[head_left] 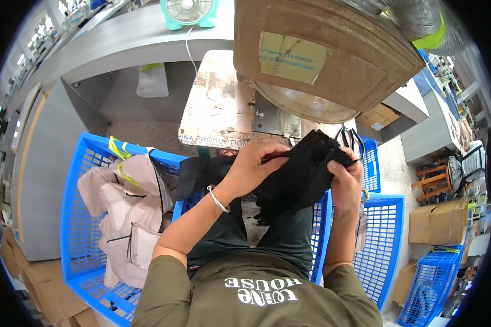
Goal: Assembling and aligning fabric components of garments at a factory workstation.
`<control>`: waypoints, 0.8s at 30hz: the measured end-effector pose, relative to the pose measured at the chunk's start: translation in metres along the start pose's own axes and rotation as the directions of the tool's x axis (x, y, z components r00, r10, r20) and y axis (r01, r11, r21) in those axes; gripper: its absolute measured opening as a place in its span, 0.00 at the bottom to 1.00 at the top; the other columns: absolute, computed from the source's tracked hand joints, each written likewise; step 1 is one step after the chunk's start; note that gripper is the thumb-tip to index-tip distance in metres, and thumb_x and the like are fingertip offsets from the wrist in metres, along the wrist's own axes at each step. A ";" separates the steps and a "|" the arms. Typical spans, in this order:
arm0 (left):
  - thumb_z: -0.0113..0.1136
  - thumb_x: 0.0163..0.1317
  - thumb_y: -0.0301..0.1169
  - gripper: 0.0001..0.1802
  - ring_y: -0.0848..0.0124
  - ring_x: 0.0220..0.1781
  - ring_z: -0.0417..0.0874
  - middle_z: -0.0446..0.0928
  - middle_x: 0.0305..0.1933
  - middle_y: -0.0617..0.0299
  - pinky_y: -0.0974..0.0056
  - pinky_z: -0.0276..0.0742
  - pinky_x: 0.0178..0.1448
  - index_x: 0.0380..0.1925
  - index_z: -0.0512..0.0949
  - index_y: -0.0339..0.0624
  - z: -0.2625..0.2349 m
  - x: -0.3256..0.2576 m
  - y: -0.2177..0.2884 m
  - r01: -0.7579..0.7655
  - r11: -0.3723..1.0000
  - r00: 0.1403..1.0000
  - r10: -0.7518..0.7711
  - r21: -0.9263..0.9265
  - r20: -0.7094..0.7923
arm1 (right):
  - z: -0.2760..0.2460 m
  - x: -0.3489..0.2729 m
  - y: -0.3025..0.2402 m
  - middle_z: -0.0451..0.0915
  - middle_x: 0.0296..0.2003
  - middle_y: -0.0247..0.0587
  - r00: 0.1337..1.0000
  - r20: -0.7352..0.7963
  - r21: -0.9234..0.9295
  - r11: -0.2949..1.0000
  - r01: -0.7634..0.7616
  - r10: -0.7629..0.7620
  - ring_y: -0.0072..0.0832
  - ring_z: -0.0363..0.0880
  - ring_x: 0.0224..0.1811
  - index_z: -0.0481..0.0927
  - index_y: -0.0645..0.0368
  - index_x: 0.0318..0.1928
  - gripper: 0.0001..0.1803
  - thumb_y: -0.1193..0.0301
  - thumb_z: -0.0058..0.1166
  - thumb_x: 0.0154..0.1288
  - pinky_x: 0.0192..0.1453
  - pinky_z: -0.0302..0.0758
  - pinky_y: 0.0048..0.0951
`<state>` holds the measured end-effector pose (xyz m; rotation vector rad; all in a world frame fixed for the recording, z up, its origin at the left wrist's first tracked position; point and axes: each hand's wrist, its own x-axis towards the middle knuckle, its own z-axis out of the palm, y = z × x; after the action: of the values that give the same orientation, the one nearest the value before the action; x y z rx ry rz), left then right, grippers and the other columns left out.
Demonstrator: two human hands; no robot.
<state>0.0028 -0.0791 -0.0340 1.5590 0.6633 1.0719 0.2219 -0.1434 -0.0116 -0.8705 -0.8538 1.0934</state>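
Note:
Between my hands is a stack of black fabric pieces (289, 185), held up above my lap just in front of the machine. My left hand (256, 164) pinches its left side between thumb and fingers. My right hand (346, 177) grips the right edge, thumb on top and fingers behind the cloth. The layers fan out unevenly along the upper right and hang toward my knees. Close ahead stands a brown box-shaped machine housing (333, 49) with a pale label, above a worn, light-coloured work plate (215, 103).
On my left, a blue plastic basket (73, 191) holds pale pink fabric pieces (128, 212) with black edging. Another blue basket (384, 234) stands on my right. A small teal fan (188, 12) sits on the grey table (131, 46). Cardboard boxes (439, 223) are farther right.

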 end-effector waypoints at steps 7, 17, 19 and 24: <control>0.63 0.62 0.29 0.11 0.77 0.33 0.78 0.83 0.31 0.58 0.70 0.74 0.42 0.40 0.82 0.31 -0.024 0.018 0.002 0.147 0.983 0.989 -0.144 0.109 -0.039 | -0.007 0.035 -0.002 0.83 0.39 0.36 1.000 -0.010 -0.007 1.000 0.000 0.000 0.23 0.81 0.39 0.80 0.64 0.44 0.12 0.82 0.60 0.59 0.49 0.76 0.23; 0.65 0.58 0.26 0.12 0.77 0.38 0.81 0.84 0.38 0.61 0.72 0.76 0.48 0.42 0.84 0.31 -0.050 0.081 -0.008 0.334 0.942 0.942 -0.333 -0.028 0.030 | -0.011 0.066 0.019 0.84 0.43 0.41 0.991 -0.129 0.053 0.999 -0.009 0.016 0.27 0.82 0.44 0.81 0.65 0.46 0.12 0.83 0.58 0.61 0.53 0.77 0.28; 0.65 0.58 0.25 0.14 0.75 0.40 0.82 0.85 0.41 0.60 0.71 0.76 0.51 0.44 0.83 0.32 -0.052 0.085 -0.009 0.379 0.917 0.926 -0.374 -0.127 0.056 | -0.012 0.069 0.020 0.84 0.43 0.42 0.991 -0.132 0.052 0.999 -0.006 0.013 0.28 0.82 0.44 0.80 0.66 0.47 0.13 0.83 0.58 0.61 0.53 0.77 0.29; 0.65 0.56 0.23 0.19 0.73 0.49 0.82 0.82 0.50 0.60 0.68 0.74 0.58 0.50 0.80 0.34 -0.048 0.085 0.014 0.243 0.943 0.969 -0.245 -0.226 0.021 | -0.010 0.072 0.015 0.84 0.43 0.41 0.994 -0.102 0.074 0.996 0.040 -0.033 0.29 0.82 0.45 0.79 0.66 0.49 0.15 0.83 0.59 0.60 0.53 0.77 0.30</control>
<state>-0.0042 0.0117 0.0046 1.2403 0.6938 0.9320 0.2420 -0.0723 -0.0191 -0.8359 -0.7372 1.0353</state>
